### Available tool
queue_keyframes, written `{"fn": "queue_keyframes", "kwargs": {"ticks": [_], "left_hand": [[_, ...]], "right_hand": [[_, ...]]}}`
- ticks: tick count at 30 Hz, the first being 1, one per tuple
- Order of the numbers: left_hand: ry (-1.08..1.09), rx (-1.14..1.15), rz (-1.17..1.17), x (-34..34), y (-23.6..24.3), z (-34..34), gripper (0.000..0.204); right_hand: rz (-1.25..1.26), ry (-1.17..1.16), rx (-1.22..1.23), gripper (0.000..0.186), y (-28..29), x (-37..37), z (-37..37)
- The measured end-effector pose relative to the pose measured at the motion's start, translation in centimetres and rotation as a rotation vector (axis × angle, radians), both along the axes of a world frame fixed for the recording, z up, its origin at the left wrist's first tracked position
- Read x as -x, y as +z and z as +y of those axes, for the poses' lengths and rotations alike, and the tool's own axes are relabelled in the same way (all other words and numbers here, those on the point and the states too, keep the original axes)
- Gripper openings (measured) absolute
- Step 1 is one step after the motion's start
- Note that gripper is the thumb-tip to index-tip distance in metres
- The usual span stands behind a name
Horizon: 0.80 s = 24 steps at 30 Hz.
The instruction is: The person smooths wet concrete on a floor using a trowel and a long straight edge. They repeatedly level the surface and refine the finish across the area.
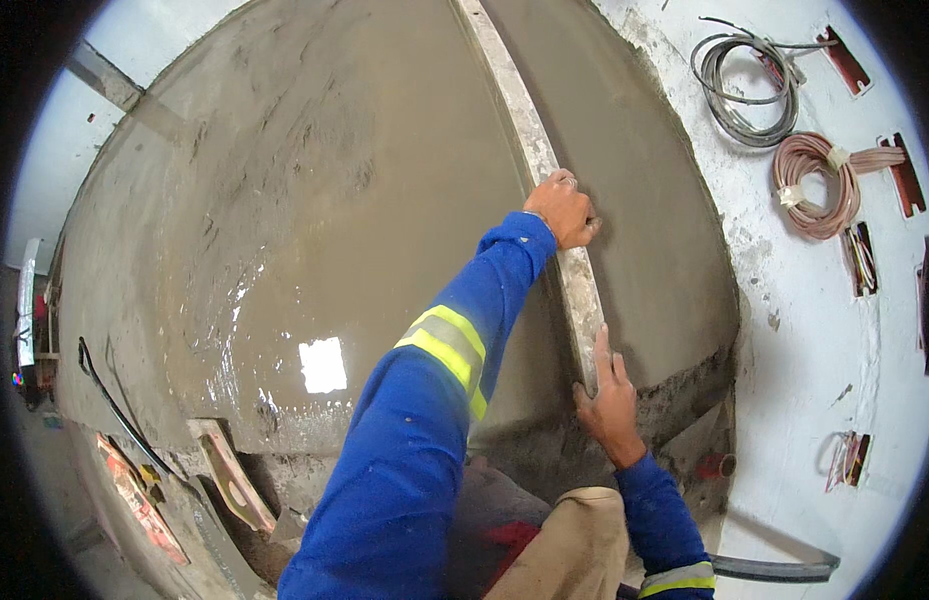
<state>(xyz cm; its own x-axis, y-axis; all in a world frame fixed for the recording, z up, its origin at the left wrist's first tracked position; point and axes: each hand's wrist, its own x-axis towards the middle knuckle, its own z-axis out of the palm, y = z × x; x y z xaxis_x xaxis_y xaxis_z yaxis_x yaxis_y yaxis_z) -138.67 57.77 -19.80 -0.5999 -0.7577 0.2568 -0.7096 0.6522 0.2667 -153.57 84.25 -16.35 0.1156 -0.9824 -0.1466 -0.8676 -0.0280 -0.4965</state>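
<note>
A long straightedge bar (520, 115), pale and smeared, runs from the top edge down across wet grey screed (285, 180). My left hand (563, 210), at the end of a blue sleeve with reflective bands, is closed over the bar around its middle. Lower on the bar, my right hand (610, 405) holds its near end, index finger stretched along it. Wet patches and a bright square reflection show on the screed left of my left forearm.
A white wall (785, 340) at right has cut-out boxes (845, 60), coiled grey cable (755, 125) and reddish cable (815, 215). At lower left lie a wooden float (230, 470), a red-streaked board (135, 490) and a black cable (125, 410). My knee in tan trousers shows below.
</note>
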Motion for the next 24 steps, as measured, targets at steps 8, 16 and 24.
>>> {"fn": "queue_keyframes", "kwargs": {"ticks": [8, 16, 24], "left_hand": [[-0.029, -0.063, 0.018, -0.4, 0.5, 1.7, 0.033], [-0.042, 0.020, 0.046, -1.1, -0.3, 2.6, 0.033], [0.031, -0.067, 0.054, -2.3, -0.5, 2.1, 0.032]], "right_hand": [[-0.017, 0.027, 0.019, 0.095, -0.2, 0.3, 1.4], [-0.062, 0.027, -0.078, 0.093, 0.0, 0.1, 2.2], [-0.029, 0.056, -0.018, 0.097, -0.6, -1.1, 0.9]]}}
